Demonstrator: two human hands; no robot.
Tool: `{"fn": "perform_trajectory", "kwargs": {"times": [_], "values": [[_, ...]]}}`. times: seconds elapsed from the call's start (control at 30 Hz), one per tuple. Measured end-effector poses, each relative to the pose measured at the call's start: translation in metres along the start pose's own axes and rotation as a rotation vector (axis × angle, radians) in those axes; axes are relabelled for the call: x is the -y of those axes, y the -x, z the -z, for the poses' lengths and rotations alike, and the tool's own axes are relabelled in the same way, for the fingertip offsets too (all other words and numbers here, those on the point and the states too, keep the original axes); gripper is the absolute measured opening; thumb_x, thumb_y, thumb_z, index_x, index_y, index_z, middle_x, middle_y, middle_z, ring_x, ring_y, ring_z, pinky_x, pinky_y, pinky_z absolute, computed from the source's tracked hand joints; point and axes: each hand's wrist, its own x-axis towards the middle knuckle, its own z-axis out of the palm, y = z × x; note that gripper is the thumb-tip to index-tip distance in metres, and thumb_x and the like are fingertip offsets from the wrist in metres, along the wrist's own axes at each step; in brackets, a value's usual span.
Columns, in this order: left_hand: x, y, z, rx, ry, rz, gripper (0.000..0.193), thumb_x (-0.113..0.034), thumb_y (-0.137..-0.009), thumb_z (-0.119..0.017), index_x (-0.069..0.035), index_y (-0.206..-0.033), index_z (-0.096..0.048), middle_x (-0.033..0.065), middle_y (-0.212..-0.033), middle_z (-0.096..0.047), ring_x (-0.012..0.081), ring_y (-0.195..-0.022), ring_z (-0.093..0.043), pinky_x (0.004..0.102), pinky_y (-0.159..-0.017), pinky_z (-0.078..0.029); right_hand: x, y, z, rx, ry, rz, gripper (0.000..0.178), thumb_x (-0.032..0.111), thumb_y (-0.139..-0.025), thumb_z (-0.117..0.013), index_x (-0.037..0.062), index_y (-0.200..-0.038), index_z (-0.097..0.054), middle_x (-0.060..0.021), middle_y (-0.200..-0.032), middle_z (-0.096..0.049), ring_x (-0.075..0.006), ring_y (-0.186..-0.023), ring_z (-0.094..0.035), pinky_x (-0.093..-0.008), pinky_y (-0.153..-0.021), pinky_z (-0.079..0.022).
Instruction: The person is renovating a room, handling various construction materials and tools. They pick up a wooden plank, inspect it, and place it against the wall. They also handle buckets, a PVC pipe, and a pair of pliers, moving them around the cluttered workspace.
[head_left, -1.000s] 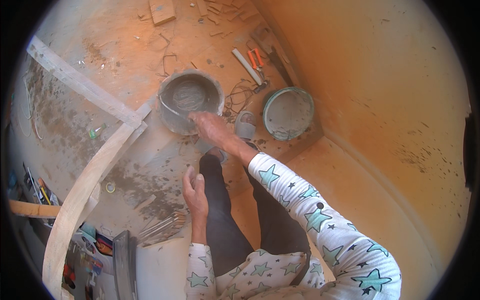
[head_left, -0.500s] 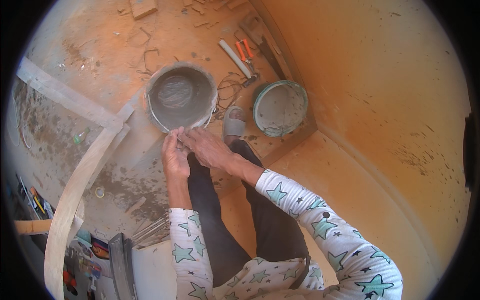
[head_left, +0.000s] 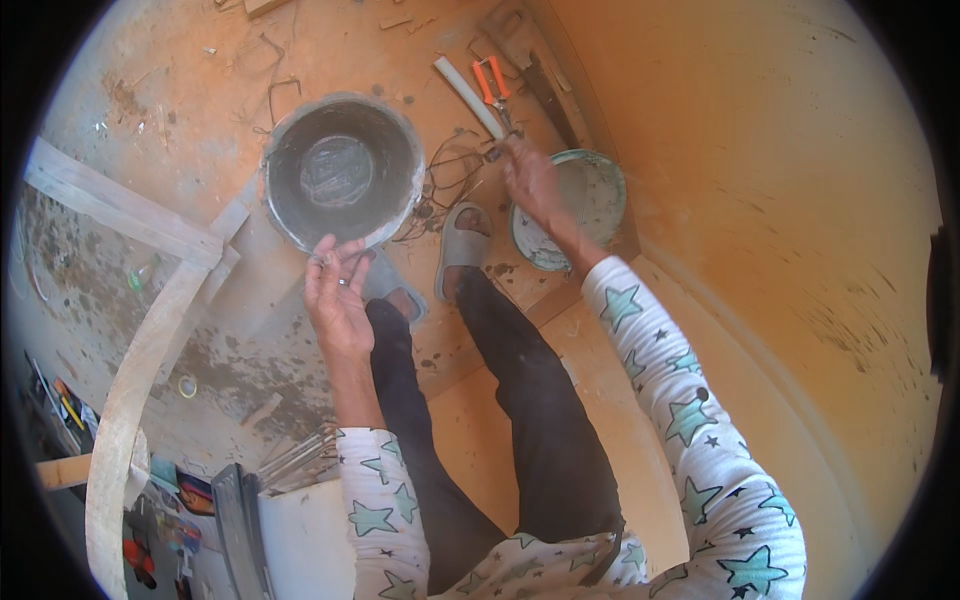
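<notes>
Floor [head_left: 225,110]: dusty, under dark bucket [head_left: 398,180].
Left hand [head_left: 338,305]: near bucket rim, fingers partly curled; hold unclear.
Right hand [head_left: 535,185]: blurred; opening and hold, I cannot tell.
Pliers [head_left: 495,98]: just beyond right fingertips, the nearer ones, long axis toward them.

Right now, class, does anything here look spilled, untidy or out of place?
Yes. Dark splatters mark the floor on the left and the orange wall on the right, as if something splashed. A loose tangle of wire also lies messily beside the bucket, near the orange-handled tool.
</notes>
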Motion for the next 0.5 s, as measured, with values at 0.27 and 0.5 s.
{"fn": "perform_trajectory", "kwargs": {"times": [0.27,0.5], "values": [[-0.007,-0.011,-0.007,-0.003,0.055,-0.005,0.052,-0.029,-0.102,-0.062,0.002,-0.140,-0.044,0.0151,-0.113,-0.067,0.0293,-0.117,-0.061,0.0492,-0.109,-0.041,-0.066,-0.091,0.004,0.163,0.318,-0.113,0.032,0.015,-0.089,-0.057,0.0034,-0.118,-0.065,-0.0263,-0.113,-0.068,-0.0441,-0.105,-0.065,-0.0507,-0.090,-0.053],[-0.007,-0.014,-0.017,-0.227,-0.044,0.034,0.056,-0.030,-0.102,-0.059,0.005,-0.143,-0.041,0.0179,-0.117,-0.064,0.0314,-0.118,-0.061,0.0514,-0.108,-0.041,-0.052,-0.119,-0.012,0.169,0.277,-0.050,0.036,0.010,-0.086,-0.058,-0.0019,-0.120,-0.061,-0.0307,-0.118,-0.064,-0.0468,-0.112,-0.060,-0.0531,-0.093,-0.050]]}}
